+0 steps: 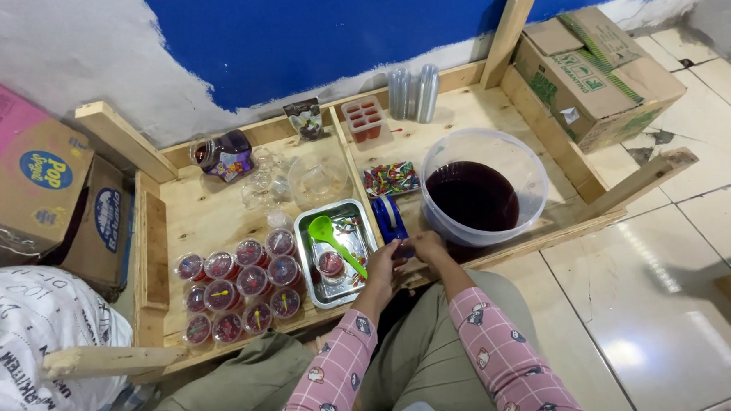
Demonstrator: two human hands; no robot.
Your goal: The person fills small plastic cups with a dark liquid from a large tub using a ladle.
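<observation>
Raw wood formed the low bench [210, 216], on which the person's two hands met at the near edge, just in front of a blue tape dispenser [390, 217]. The left hand [383, 262] and the right hand [427, 245] were touching, fingers curled in narrowly around something small and dark between them; what it was could not be told. Just left of the hands lay a metal tray [306, 257] holding a green spoon [332, 240] and one filled cup [330, 264] of dark red contents. Further left stood a cluster of sealed cups [238, 289], packed side by side. Beside the right hand, a clear plastic bucket [528, 170] held dark red liquid. Behind the dispenser lay a bag of coloured small items [391, 179]; near the blue wall were a stack of clear cups [414, 92] and a dark jar [224, 155]. Cardboard boxes [598, 68] stood at the right.
</observation>
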